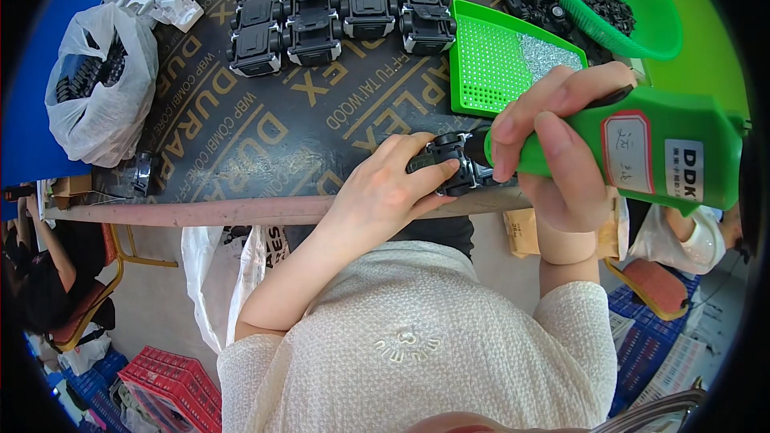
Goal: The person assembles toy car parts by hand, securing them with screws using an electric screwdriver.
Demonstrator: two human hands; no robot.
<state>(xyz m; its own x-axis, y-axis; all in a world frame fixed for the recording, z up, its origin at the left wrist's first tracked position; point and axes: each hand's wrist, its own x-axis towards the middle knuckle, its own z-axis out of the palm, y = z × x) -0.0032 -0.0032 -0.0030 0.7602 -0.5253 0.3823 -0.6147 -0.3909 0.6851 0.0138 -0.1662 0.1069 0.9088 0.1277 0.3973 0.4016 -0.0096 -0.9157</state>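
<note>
Screwdriver (698, 140) (seemingly) touching wheeled chassis (460, 181).

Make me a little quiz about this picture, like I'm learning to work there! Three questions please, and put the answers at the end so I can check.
1. Pick one: what is the right hand holding?
A) a white plastic bag
B) a green handheld tool
C) a red crate

2. True or false: the left hand is touching nothing.

3. Fill in the missing word: small silvery bits lie in the shallow green ____.

Key:
1. B
2. False: its fingers are on a small black wheeled piece.
3. tray
</note>
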